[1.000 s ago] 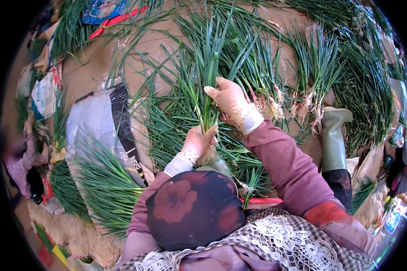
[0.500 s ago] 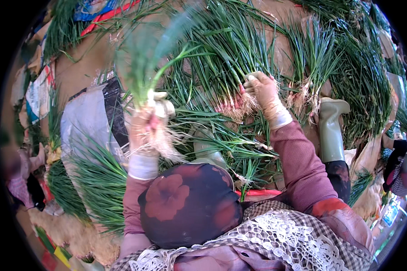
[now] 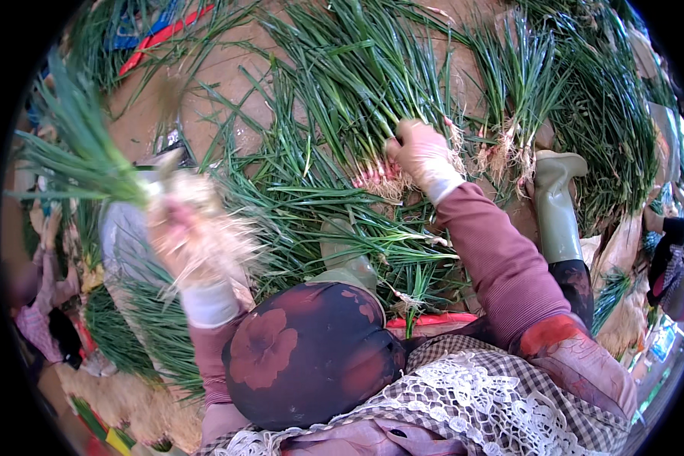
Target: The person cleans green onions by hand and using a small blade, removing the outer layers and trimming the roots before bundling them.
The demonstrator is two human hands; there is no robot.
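Note:
In my left hand (image 3: 176,247), closed and smeared by motion, is a bunch of green onions (image 3: 91,148). Its green leaves point up and left; its pink bulbs and pale stringy roots hang toward my wrist. My gloved right hand (image 3: 422,154) is at the right side of a spread of green onions (image 3: 357,68) on the ground, fingers bent around stems just above the pink bulbs. Roots of that spread show just left of this hand. Some fingertips are hidden among the stems.
My green rubber boots (image 3: 558,205) stand either side of loose green onions (image 3: 391,239). A smaller clump (image 3: 509,106) lies right of my right hand, beside a large heap (image 3: 604,114). A pale sheet (image 3: 125,235) lies at left under more onions. Another person (image 3: 42,311) is at the far left.
My left hand has swung left with the bunch, whose leaves now lean to the left. My right hand has shifted slightly left along the spread of green onions.

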